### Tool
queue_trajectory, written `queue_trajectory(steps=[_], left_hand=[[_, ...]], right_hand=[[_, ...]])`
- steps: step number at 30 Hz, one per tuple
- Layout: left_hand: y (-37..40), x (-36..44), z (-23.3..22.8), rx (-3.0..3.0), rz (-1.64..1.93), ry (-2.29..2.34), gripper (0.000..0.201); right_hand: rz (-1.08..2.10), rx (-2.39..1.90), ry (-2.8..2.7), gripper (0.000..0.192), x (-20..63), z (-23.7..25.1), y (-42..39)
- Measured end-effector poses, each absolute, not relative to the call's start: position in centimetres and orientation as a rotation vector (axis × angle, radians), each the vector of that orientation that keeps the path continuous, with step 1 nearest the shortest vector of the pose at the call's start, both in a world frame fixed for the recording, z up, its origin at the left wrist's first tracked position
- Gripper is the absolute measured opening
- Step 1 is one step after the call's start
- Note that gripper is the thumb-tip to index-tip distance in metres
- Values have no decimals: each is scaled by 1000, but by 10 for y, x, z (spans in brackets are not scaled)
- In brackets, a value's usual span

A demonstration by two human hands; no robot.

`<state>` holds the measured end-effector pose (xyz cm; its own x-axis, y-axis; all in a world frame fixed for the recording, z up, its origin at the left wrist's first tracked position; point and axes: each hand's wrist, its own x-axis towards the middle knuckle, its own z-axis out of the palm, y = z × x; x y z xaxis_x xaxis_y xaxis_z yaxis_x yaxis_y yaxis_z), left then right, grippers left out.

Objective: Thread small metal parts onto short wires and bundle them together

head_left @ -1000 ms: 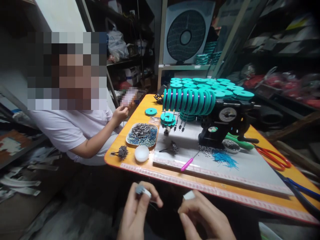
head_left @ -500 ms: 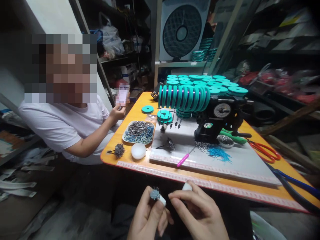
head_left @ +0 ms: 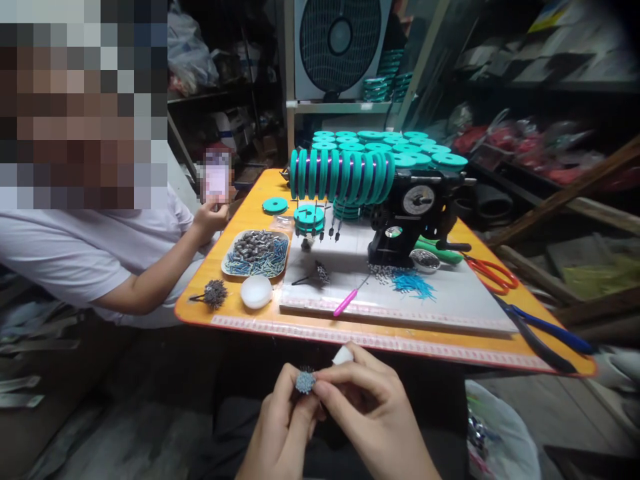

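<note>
Fingers (head_left: 305, 400) of the left hand (head_left: 280, 433) and right hand (head_left: 370, 413) pinch shut together on a small spiky grey bundle (head_left: 305, 381), held low before the orange worktop (head_left: 250, 213); the step looks like gathering or tying it, so steady grip matters next

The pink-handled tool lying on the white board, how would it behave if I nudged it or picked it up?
The pink-handled tool looks thin and light, so a nudge would likely slide or roll it on the smooth white board. Its fine metal tip may bend.
</note>
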<state>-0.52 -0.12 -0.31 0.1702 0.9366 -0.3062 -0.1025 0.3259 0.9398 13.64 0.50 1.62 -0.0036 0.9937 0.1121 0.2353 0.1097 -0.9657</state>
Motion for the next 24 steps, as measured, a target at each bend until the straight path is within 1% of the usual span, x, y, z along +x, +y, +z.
queue_trajectory(steps=[3,7,10,14,17,24], left_hand=[[-4,-4,-5,940,967,1225,47],[-5,1,-4,787,1000,1203,58],[-3,2,-2,611,1062,1163,64],[-2,-2,0,682,1146,1059,53],[-2,-4,1,735,1172,1047,51],[-6,-1,4,680,1191,1077,54]], right_hand=[[1024,-1339,-1420,30,135,10,1],[1044,-1298,-1377,29,132,6,0],[899,-1231,-1435,23,132,9,1],[604,-1257,-1550,13,136,12,1],[575,-1286,-1612,14,139,10,-1],[594,-1257,-1670,13,138,11,-3]])
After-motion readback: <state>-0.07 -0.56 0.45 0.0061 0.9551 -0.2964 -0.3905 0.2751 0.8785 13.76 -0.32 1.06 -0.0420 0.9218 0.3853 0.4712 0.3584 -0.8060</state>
